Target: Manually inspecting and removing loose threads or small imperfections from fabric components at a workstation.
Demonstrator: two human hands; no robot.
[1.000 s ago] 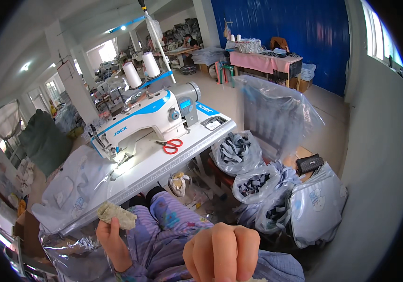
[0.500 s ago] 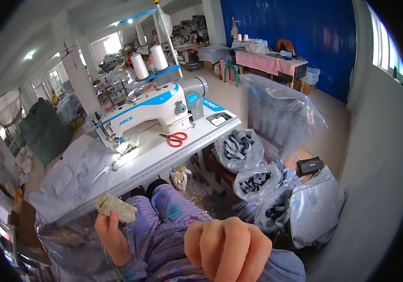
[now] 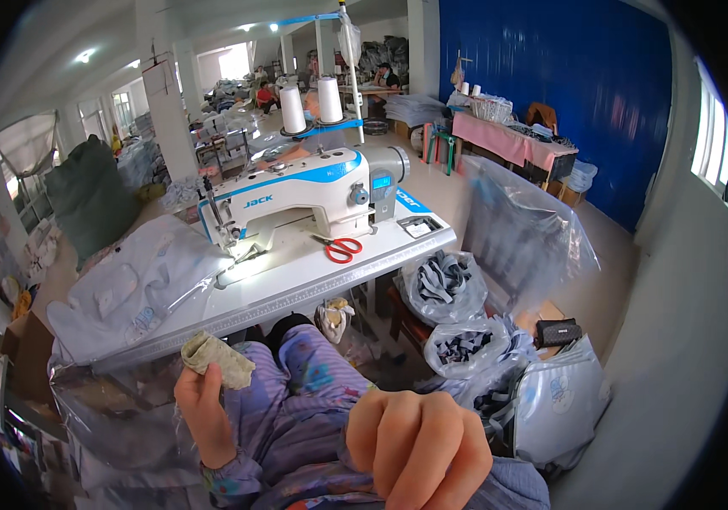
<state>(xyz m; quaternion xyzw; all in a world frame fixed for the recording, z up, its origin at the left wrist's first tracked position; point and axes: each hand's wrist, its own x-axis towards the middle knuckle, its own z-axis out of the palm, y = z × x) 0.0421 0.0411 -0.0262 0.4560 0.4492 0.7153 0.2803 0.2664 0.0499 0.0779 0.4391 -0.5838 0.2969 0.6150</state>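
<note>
My left hand [image 3: 205, 425] is closed around the lower end of a pale yellow-green roll [image 3: 218, 360], flat and wrapped over on itself, perhaps flatbread or cloth. It is held up above my lap, just in front of the table's near edge. Large and close to the camera, my right hand [image 3: 419, 446] has its fingers curled in; whatever they pinch, if anything, is hidden behind the knuckles. Beyond both hands stands a white and blue sewing machine [image 3: 296, 204] with its lamp lit. Red-handled scissors [image 3: 340, 249] lie on the white table [image 3: 296, 285] beside it.
Pale printed fabric [image 3: 130, 285] covers the table's left end. To the right are plastic bags of grey fabric strips [image 3: 442, 279], a black case [image 3: 558, 332] and a packed clear bag [image 3: 559, 399]. Two thread cones [image 3: 328, 100] stand behind the machine. Other people sit far back.
The view has shifted, so the machine and table appear farther right. Both hands keep much the same pose, the left still holding the roll.
</note>
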